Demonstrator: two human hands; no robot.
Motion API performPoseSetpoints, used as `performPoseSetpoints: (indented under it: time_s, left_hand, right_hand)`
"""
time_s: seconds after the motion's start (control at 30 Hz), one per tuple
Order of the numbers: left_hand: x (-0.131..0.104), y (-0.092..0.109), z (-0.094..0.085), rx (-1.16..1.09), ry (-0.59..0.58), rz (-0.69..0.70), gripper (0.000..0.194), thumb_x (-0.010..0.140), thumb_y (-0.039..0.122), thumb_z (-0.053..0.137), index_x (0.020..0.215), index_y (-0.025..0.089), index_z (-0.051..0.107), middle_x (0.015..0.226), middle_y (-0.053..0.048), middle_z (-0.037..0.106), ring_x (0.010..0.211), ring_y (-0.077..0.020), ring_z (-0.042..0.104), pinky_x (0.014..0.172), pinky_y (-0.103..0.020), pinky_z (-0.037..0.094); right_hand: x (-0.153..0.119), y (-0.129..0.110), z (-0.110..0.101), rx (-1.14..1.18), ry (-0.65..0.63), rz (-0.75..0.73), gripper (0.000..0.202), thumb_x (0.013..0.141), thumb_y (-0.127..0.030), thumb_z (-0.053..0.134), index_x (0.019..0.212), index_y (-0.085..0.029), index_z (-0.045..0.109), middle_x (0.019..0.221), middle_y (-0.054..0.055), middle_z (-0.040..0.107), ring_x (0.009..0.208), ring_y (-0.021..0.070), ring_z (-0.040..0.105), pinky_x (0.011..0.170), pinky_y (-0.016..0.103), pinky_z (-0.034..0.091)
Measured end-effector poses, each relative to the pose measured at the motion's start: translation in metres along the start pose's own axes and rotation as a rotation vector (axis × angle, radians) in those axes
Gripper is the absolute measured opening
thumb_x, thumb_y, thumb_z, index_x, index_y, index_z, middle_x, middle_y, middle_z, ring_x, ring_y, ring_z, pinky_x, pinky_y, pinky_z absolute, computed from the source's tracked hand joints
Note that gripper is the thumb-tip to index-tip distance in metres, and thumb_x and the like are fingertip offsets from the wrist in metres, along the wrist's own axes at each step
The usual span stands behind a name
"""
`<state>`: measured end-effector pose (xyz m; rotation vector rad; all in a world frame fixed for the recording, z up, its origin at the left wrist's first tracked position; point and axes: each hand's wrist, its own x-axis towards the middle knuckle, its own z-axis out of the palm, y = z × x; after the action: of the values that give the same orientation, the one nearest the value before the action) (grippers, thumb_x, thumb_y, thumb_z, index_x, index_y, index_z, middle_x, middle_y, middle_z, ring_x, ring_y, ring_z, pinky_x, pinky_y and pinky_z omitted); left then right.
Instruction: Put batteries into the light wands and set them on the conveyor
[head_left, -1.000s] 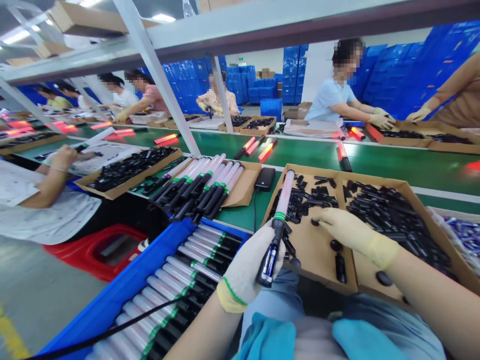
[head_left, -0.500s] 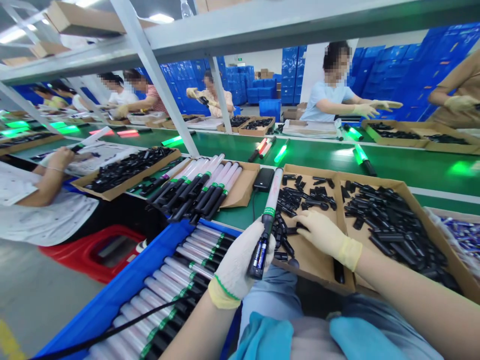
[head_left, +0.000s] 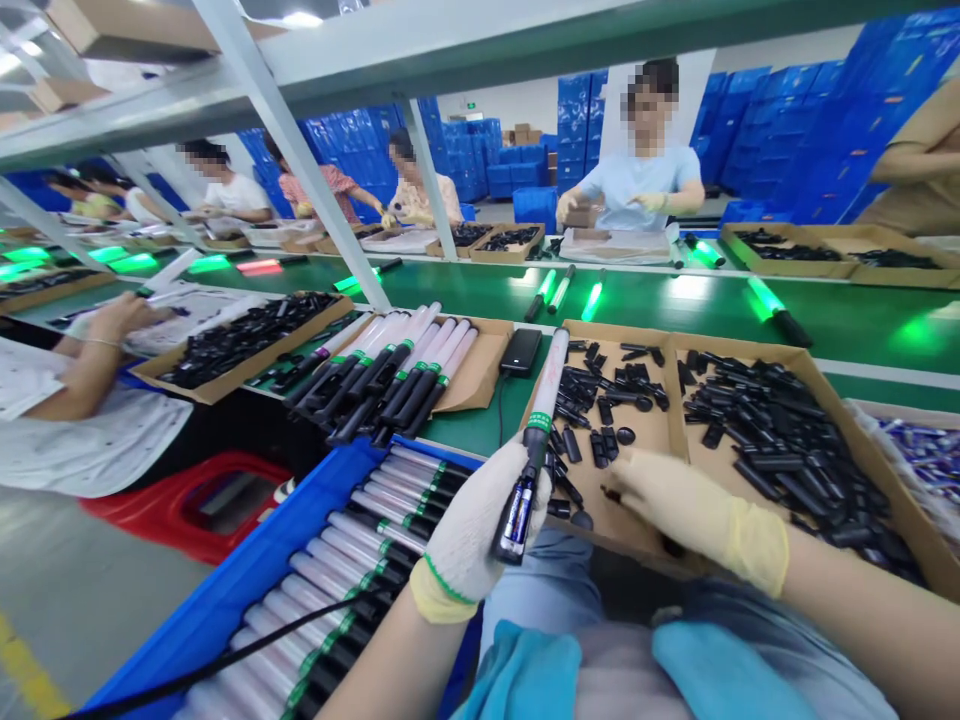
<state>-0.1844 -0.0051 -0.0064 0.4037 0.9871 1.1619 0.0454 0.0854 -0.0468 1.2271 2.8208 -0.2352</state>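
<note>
My left hand (head_left: 476,515), in a white knit glove, is closed round the black handle of a light stick (head_left: 546,390). The stick points up and away, with a frosted tube and a green band. Its handle is uncovered at the lower end, showing blue and silver batteries (head_left: 517,515). My right hand (head_left: 667,500), in a pale glove and slightly blurred, is over the near part of a cardboard tray (head_left: 600,505). Its fingers are bent together, with a small dark piece at the tips that I cannot make out. Loose black plastic parts (head_left: 600,445) lie just beyond it.
A second cardboard tray (head_left: 750,450) holds many black parts; batteries (head_left: 919,455) lie at far right. Light sticks fill a blue bin (head_left: 187,625) at left, and more are piled (head_left: 397,375) above it. Lit sticks lie on the green belt (head_left: 660,300). Co-workers sit across and at left.
My right hand has drawn back from the parts, nearer to me and rightward. The left hand keeps the light stick almost where it was. Lit sticks on the belt have shifted right.
</note>
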Motion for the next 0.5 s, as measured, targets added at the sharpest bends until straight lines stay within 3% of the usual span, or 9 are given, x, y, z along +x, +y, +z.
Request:
performPoseSetpoints:
  time_s: [0.1, 0.17, 0.27, 0.4, 0.5]
  left_hand:
    - [0.0, 0.001, 0.003, 0.035, 0.042, 0.024, 0.044, 0.084, 0.042, 0.069, 0.12, 0.019, 0.058, 0.068, 0.0, 0.064, 0.039, -0.0071, 0.05, 0.034, -0.016, 0.036]
    - [0.002, -0.001, 0.005, 0.051, 0.055, 0.015, 0.044, 0.085, 0.041, 0.068, 0.122, 0.019, 0.058, 0.067, 0.0, 0.064, 0.038, -0.0068, 0.049, 0.034, -0.016, 0.037]
    - [0.005, -0.004, 0.01, 0.081, 0.035, 0.005, 0.044, 0.087, 0.043, 0.065, 0.124, 0.019, 0.057, 0.065, 0.0, 0.063, 0.039, -0.0078, 0.049, 0.035, -0.016, 0.038]
    - [0.006, -0.007, 0.019, 0.097, 0.027, -0.01, 0.042, 0.092, 0.039, 0.058, 0.13, 0.021, 0.055, 0.067, -0.001, 0.062, 0.04, -0.0072, 0.048, 0.036, -0.016, 0.039]
    - [0.004, -0.008, 0.022, 0.117, 0.018, -0.004, 0.043, 0.093, 0.04, 0.056, 0.131, 0.021, 0.054, 0.067, -0.001, 0.061, 0.041, -0.0072, 0.048, 0.037, -0.015, 0.04]
  right_hand:
    - [-0.01, 0.031, -0.022, -0.052, 0.031, 0.079, 0.026, 0.095, -0.019, 0.042, 0.095, -0.016, 0.068, 0.099, 0.014, 0.065, 0.093, 0.0259, 0.063, 0.08, 0.037, 0.047]
    - [-0.016, 0.041, -0.03, -0.069, -0.01, 0.057, 0.019, 0.091, -0.021, 0.051, 0.086, -0.019, 0.069, 0.09, 0.012, 0.065, 0.09, 0.0266, 0.063, 0.078, 0.037, 0.046]
    - [-0.022, 0.032, -0.025, -0.073, -0.108, -0.038, 0.003, 0.075, -0.021, 0.07, 0.077, -0.022, 0.07, 0.082, 0.008, 0.066, 0.09, 0.0284, 0.063, 0.079, 0.039, 0.045]
    - [-0.017, 0.013, -0.004, -0.057, -0.175, -0.125, 0.021, 0.059, -0.012, 0.077, 0.079, -0.019, 0.072, 0.086, 0.011, 0.068, 0.087, 0.0302, 0.064, 0.072, 0.039, 0.046]
    - [-0.009, 0.01, 0.006, 0.021, -0.129, -0.158, 0.018, 0.058, -0.005, 0.072, 0.068, -0.018, 0.068, 0.082, 0.009, 0.067, 0.072, 0.023, 0.063, 0.063, 0.033, 0.046]
